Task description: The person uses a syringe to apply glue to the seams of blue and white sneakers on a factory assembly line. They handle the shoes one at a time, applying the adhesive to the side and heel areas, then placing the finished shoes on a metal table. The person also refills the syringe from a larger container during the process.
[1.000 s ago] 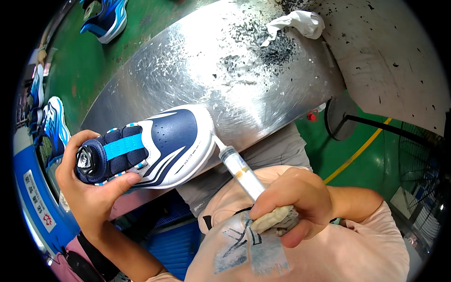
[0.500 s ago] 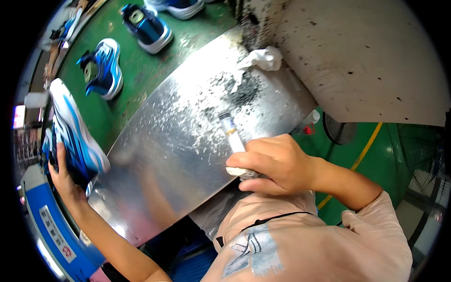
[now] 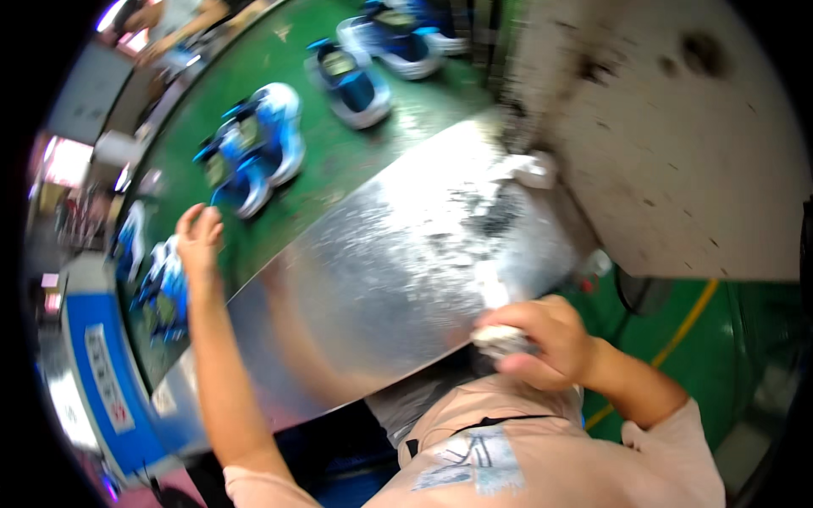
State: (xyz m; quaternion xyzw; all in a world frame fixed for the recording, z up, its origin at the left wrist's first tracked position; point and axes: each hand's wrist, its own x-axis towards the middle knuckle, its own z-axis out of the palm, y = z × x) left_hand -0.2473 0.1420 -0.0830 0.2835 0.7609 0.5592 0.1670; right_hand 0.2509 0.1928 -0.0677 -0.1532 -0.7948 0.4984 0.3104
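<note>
My right hand (image 3: 550,343) is closed round a white tube-shaped tool (image 3: 492,289), held over the near edge of a metal plate (image 3: 339,279). A crumpled whitish-grey piece (image 3: 505,340) pokes out between thumb and fingers; motion blurs its kind. My left hand (image 3: 200,241) reaches up to the left with nothing in it, fingers parted. Just beyond its fingertips stand blue-and-white sports shoes (image 3: 246,182) on a green surface (image 3: 279,229). Another blue-and-white shoe (image 3: 165,288) lies beside my left wrist, on its left.
Dark and pale crumbs (image 3: 491,216) litter the plate near a crumpled white cloth (image 3: 527,169). A large beige machine panel (image 3: 669,152) rises at the right. More shoes (image 3: 351,89) stand at the back. A blue machine housing (image 3: 102,364) is at lower left. Another person's arm (image 3: 182,30) shows far left.
My left hand has let go of the shoe it held and moved right and up toward other shoes. My right hand still holds the tool. The whole view has shifted.
</note>
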